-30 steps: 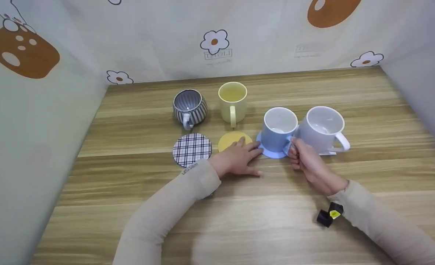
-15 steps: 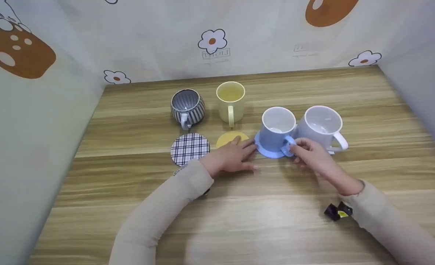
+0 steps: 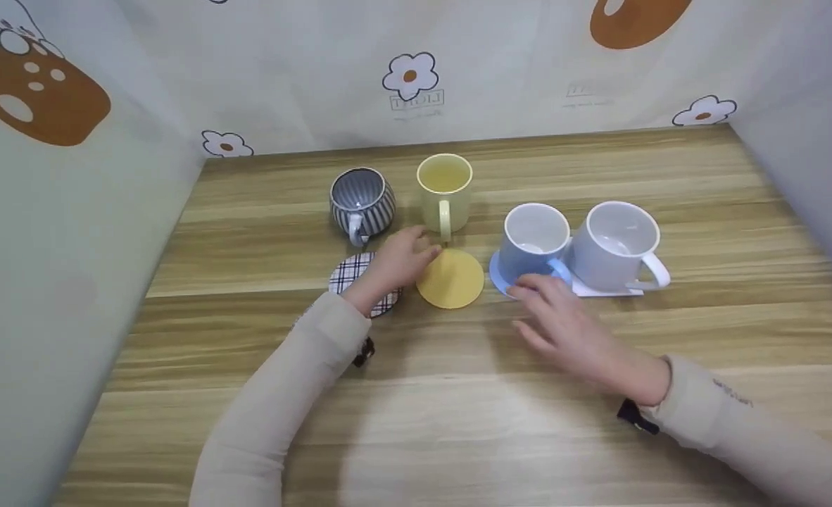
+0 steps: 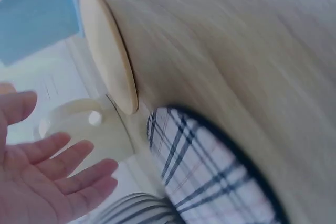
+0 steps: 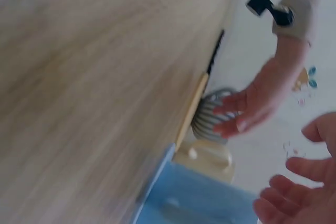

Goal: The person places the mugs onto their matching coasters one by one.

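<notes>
My left hand, fingers relaxed and empty, hovers over the plaid round coaster, its fingertips close to the yellow round coaster. Just behind stands the yellow mug, handle toward me. In the left wrist view the palm is spread beside the yellow mug. My right hand is held loosely, with nothing in it, in front of the blue mug. That mug stands on a blue coaster, partly hidden by the fingers. The right wrist view shows the fingers apart from the blue mug.
A white mug sits on a white coaster, close beside the blue mug. Behind the plaid coaster stands a striped grey mug. A patterned cloth wall borders the wooden table at the back.
The right hand has let go of the blue mug's handle and drawn back toward me. The left hand has moved left from beside the blue coaster, uncovering the yellow coaster.
</notes>
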{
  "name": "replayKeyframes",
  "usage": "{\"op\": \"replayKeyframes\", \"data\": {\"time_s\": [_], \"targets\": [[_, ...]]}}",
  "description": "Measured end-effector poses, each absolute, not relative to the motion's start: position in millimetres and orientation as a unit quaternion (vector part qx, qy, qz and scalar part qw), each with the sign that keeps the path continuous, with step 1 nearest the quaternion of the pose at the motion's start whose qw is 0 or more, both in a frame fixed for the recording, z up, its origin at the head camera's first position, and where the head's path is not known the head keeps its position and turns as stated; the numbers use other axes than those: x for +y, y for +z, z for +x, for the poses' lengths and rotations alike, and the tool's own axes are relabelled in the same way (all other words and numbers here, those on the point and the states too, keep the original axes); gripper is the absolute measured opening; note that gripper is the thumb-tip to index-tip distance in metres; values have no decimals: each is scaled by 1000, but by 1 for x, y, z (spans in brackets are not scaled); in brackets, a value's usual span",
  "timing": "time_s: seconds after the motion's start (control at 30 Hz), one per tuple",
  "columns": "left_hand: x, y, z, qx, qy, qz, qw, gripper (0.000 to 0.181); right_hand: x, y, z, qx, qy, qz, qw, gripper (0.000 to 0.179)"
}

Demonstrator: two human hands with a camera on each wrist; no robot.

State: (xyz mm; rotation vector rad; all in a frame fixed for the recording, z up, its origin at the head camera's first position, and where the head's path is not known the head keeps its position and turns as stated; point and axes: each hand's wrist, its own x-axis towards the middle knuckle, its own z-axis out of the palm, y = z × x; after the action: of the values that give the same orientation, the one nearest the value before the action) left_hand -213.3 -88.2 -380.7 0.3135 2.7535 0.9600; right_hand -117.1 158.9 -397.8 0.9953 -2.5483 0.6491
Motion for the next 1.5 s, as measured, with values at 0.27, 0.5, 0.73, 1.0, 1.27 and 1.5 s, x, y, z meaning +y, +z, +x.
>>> {"op": "replayKeyframes", "data": {"time_s": [0.27, 0.5, 0.73, 1.0, 1.27, 1.5], "targets": [[-80, -385, -226, 843, 527, 26, 110, 42, 142, -409, -128, -902, 163, 399, -33, 59], [-64, -386, -227, 790, 602, -7, 118, 33, 133, -412, -138, -894, 141, 421, -64, 63], [-54, -389, -232, 751, 641, -48, 151, 33, 131, -414, -142, -896, 124, 416, -90, 66], [-48, -393, -238, 716, 676, -77, 155, 36, 131, -413, -144, -893, 125, 421, -95, 64], [-43, -396, -238, 706, 692, -82, 130, 34, 132, -413, -146, -891, 130, 424, -99, 61], [-38, -402, -238, 692, 711, -95, 86, 30, 135, -415, -148, -886, 130, 437, -82, 60]]}}
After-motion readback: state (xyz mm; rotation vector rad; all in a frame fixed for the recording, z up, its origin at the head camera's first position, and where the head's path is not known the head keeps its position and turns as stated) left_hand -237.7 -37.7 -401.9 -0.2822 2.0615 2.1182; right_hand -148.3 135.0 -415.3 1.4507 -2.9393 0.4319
